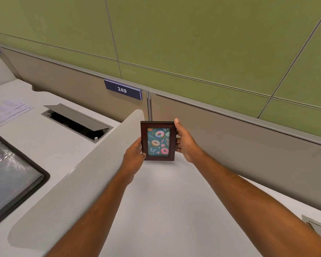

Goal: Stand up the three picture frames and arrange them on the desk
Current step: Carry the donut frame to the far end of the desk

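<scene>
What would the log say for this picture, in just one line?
frame: upright, near desk corner | left hand: holds left edge | right hand: holds right edge | other frames: unseen

**Around the work area**

A green panelled wall rises behind a beige partition. On the partition's top rail sits a dark blue number plate reading 249. A low curved divider runs from the partition toward the camera. Left of it, a grey hatch is set into the white top, its lid tilted open. Printed papers lie at the far left, and a black-edged tray lies nearer the camera.
</scene>
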Motion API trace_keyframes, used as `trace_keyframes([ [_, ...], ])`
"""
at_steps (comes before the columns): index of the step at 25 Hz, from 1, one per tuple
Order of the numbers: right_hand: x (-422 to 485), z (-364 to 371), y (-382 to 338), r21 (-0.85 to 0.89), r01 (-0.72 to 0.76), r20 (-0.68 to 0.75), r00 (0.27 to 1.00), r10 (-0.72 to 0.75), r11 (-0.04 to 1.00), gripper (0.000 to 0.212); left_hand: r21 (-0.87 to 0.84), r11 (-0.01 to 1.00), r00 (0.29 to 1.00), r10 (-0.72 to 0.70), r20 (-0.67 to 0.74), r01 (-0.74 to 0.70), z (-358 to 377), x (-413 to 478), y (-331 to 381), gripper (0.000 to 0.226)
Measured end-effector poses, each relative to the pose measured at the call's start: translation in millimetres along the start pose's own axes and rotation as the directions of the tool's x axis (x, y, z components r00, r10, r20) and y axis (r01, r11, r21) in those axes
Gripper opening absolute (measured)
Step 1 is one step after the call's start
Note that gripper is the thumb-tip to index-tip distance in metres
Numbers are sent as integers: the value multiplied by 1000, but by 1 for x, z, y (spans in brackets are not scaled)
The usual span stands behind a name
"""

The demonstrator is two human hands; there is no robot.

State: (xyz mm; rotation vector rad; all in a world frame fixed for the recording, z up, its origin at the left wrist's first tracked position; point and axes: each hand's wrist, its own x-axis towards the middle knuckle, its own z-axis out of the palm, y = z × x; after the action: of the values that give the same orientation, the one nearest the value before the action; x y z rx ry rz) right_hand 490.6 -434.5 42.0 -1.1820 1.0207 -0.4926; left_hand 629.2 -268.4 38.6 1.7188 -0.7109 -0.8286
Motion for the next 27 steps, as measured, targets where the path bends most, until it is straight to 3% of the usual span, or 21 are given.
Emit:
trace_keyframes([
  [21,48,8,14,-81,-41,84,995,48,996,71,-21,999,997,-35,-64,34,6,45,-44,67],
  [24,43,8,18,-136,-38,82,995,50,990,64,-38,996,992,-81,-96,78,5,42,-48,65],
  [27,29,0,23,-226,-60,124,988,90,972,78,-105,982,968,-174,-179,157,10,31,-55,69],
])
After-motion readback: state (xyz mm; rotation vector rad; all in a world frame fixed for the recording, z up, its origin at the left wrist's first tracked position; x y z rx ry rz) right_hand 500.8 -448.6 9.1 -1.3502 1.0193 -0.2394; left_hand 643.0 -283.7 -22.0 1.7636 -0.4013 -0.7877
